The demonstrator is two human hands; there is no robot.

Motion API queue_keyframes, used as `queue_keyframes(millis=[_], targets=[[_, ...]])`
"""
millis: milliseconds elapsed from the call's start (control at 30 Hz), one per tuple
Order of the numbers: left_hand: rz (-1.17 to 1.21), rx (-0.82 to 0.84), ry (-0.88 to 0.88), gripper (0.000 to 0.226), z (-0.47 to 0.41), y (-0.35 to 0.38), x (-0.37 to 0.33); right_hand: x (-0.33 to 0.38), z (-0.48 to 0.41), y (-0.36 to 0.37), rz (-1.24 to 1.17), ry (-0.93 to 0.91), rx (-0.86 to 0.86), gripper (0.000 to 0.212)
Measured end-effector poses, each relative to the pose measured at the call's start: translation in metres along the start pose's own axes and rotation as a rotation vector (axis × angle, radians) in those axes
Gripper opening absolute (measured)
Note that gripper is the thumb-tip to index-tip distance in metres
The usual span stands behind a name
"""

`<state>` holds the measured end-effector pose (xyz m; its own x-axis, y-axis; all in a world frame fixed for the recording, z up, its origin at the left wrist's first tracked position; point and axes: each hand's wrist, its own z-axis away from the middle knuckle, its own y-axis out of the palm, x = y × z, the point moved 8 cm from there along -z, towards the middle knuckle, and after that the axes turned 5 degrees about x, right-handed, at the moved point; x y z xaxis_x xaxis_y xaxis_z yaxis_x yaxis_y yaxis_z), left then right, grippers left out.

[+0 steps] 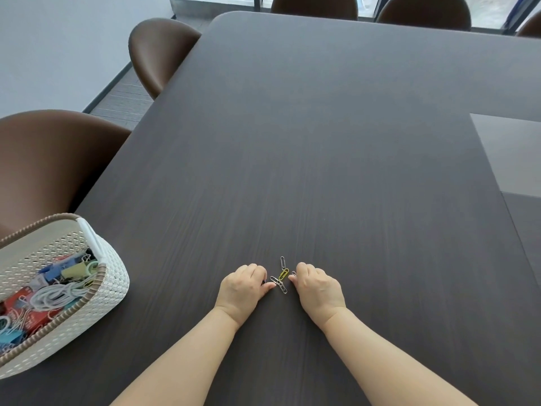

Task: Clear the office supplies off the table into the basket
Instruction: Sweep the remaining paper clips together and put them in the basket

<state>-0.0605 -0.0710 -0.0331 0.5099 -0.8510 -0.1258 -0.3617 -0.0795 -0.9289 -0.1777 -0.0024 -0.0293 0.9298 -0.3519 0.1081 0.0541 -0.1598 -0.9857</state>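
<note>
- A small cluster of paper clips (280, 279) lay on the surface (322, 142) near its front edge, directly between the two hands.
- In the cluster, a yellow clip (283, 273) sat in the middle. A silver clip (282, 262) lay just beyond it, and a few more silver ones crossed each other on the near side.
- The left grip (244, 288) rested on the surface with its fingers curled under and its thumb stretched toward the cluster, the tip touching or just beside the nearest silver clips. Whether the curled fingers held anything could not be told.
- The right grip (317, 287) rested on the other side, fingers curled and thumb pointing in at the cluster. A bit of silver wire showed at its fingertips, but whether it was pinched or only touched could not be told.
- Both forearms were bare and reached in from the bottom of the view.
- A white woven basket (111, 288) with a brown rim stood on the front left corner of the surface, well apart from the clips.
- Inside it lay colored binder clips (71, 269), a coiled white cable (55, 294) and a red box (17, 306).
- The surface was dark wood grain with a rounded far corner, and a paler gray panel (512, 153) was set into its right side.
- Two brown chairs (52, 159) stood along the left side and more at the far end (424, 10).
- A pale wall (58, 39) and gray floor (126, 98) lay to the left, and windows (491, 10) ran behind the far chairs.
</note>
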Motion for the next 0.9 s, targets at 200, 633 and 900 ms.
queue_keyframes(millis=[200,633,900], targets=[[-0.043,0.034,-0.045,0.043,0.001,0.001,0.003,-0.005,0.0,0.003,-0.029,-0.011,0.123,0.03],[0.376,0.215,-0.377,0.072,0.01,-0.009,0.03,-0.024,0.03,0.012,-1.656,0.728,0.386,0.026],[1.44,0.372,-1.152,0.064,0.03,0.0,0.035,-0.012,0.032,0.009,-2.074,0.862,0.398,0.018]])
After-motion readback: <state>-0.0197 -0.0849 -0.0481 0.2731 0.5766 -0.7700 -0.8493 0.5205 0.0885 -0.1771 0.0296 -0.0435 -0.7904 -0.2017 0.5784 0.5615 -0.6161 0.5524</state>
